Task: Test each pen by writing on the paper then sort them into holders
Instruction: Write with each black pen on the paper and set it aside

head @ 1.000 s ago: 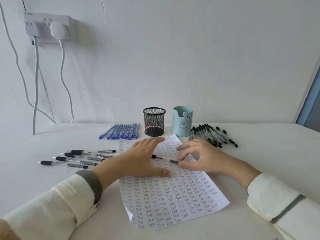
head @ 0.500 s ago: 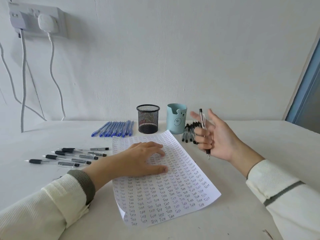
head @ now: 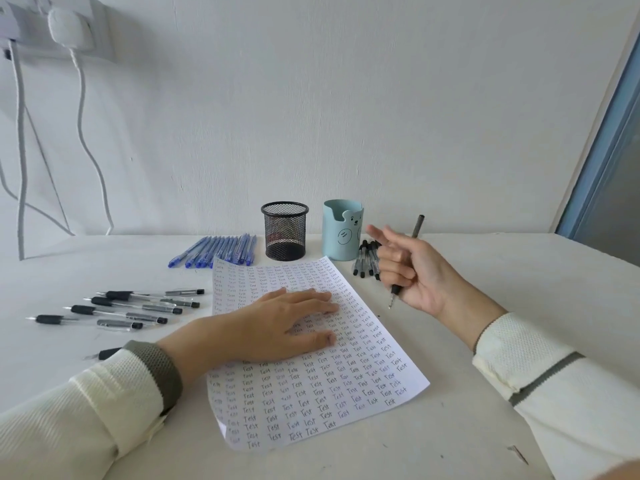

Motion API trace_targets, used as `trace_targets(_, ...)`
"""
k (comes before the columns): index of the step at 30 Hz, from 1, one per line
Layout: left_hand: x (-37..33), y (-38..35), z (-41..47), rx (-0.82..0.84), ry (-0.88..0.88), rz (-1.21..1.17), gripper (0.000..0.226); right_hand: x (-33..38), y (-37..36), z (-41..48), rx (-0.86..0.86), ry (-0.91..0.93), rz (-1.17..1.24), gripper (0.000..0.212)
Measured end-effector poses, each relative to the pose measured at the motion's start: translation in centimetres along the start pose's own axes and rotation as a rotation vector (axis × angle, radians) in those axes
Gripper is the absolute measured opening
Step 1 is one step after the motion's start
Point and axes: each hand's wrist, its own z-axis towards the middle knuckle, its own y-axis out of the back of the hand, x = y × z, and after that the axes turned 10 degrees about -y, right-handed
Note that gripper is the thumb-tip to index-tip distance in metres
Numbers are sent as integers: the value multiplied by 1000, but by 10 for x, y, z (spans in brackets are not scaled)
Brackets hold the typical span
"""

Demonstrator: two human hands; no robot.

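The left hand lies flat, fingers straight, on the paper; the right hand grips a pen above the tabletop.

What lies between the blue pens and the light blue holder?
The black mesh holder stands there, as the head view shows.

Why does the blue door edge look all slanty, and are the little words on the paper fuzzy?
Head view: the wide-angle lens probably tilts the blue door edge near the picture's side; head view: the light is soft and even, with only a faint shadow beneath the left hand; head view: words on the paper read sharp near the camera, tiny and fuzzy at its far end.
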Motion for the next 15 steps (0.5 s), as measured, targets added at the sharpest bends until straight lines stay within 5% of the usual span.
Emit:
trace_targets(3, 1, 0, 0, 3, 5, 4, 68, -3, 4, 2, 21, -48, 43, 38)
trace_targets(9, -2, 2, -1, -6, 18, 21, 67, -6, 3, 2, -22, -68, -234, 41)
trace_targets(15, -6, 0, 0, -20, 47, 31, 65, -23, 16, 2, -276, 315, -1354, 13)
